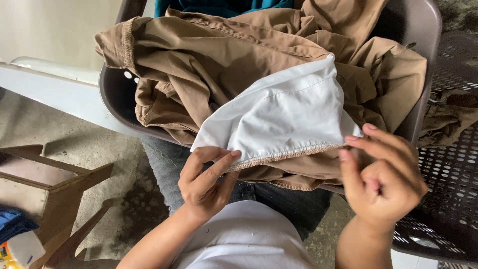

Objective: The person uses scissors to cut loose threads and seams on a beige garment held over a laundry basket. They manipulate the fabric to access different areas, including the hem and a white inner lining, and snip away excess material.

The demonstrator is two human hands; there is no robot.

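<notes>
L hand [206,182] & R hand [381,174] both pinch the stitched edge of white pocket lining [281,119], part of tan garment [209,65] heaped in grey basin [112,92] on lap.

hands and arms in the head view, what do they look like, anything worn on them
Both forearms are bare up to the bottom edge of the picture: no sleeves, gloves, watch or bracelets show. The left hand and right hand carry no visible rings. Fingernails are short and unpainted. A white top covers the torso between the arms.
</notes>
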